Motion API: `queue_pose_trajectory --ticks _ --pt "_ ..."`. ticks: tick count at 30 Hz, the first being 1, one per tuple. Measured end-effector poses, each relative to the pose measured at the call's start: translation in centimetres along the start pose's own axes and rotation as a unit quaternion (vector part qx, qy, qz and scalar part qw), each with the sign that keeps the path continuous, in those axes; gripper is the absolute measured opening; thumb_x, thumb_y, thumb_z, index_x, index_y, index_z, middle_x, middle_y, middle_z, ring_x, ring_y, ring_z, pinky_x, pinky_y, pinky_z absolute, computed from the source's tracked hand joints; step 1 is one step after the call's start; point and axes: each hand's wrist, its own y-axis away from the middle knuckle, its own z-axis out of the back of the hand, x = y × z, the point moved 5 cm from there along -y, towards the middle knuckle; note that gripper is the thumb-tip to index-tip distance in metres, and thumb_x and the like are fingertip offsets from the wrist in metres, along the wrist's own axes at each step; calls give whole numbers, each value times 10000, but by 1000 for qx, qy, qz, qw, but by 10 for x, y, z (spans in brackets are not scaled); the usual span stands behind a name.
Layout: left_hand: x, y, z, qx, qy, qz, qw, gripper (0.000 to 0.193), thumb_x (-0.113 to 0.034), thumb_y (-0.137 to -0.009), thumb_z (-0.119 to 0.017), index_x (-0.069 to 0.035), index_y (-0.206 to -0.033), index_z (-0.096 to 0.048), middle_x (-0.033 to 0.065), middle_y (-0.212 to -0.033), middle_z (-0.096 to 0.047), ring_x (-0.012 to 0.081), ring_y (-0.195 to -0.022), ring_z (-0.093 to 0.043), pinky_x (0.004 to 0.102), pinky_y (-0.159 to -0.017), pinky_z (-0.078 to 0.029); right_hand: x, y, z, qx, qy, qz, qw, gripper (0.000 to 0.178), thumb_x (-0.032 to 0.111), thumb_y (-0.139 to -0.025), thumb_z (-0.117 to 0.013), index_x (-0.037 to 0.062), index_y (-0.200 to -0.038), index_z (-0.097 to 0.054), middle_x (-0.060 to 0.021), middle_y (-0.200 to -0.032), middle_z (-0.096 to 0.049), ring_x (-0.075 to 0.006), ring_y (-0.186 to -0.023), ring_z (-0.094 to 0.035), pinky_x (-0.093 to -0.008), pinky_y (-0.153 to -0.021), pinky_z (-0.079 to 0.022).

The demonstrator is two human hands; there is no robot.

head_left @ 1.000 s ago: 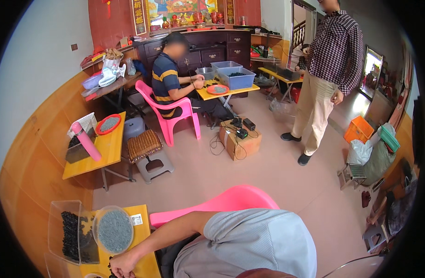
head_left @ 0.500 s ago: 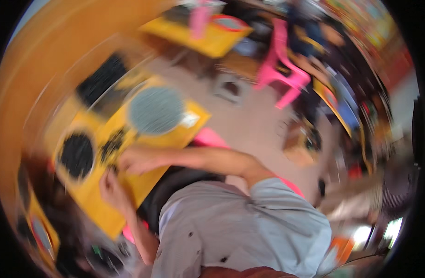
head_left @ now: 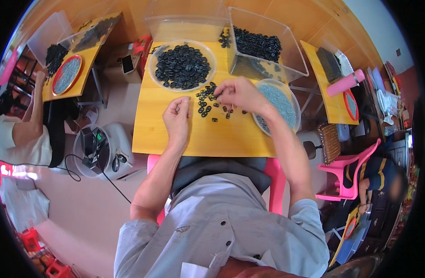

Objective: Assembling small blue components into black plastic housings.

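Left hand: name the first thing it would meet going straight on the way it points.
Probably the near rim of the round clear dish heaped with black pieces, just beyond the left hand's fingertips; its height is unclear, so it might pass above.

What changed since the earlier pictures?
Your view swung left to the yellow table. Your left hand and right hand, close together half a second ago, are apart, the right at the loose black pieces. Any grip is unclear. The dish of grey pieces stayed put.
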Motion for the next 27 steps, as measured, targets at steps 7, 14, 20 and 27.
queue_pose_trajectory --ticks 7,14,20,27 --pt "0 -7 -1 13 19 13 1000 193 -183 -983 -615 1 -982 -674 -38 -679 -536 42 -597 -459 192 -548 -350 34 -43 50 -267 104 172 943 328 124 -842 -663 -32 -1131 -651 -76 -715 -699 -126 -618 -670 -279 -612 -530" --pt "12 -12 -4 50 13 18 998 189 -167 -970 -620 -1 -1047 -669 -5 -797 -608 68 -685 -540 198 -629 -427 -11 5 24 -141 288 25 947 136 109 -849 -654 7 -918 -713 -99 -723 -687 -179 -643 -673 -324 -633 -527" --pt "11 -2 -17 82 -39 -1 996 150 -61 -941 -630 22 -1064 -653 1 -856 -619 57 -711 -539 194 -658 -440 -53 15 -9 -100 364 -9 926 141 104 -811 -621 12 -864 -716 -217 -856 -697 -362 -844 -687 -467 -759 -535" --pt "8 7 -30 139 -109 -40 983 163 -45 -929 -640 16 -1079 -660 6 -901 -645 60 -792 -577 202 -751 -476 -65 13 -17 -169 399 8 901 135 165 -823 -634 47 -848 -696 -162 -852 -700 -348 -834 -679 -454 -754 -524"
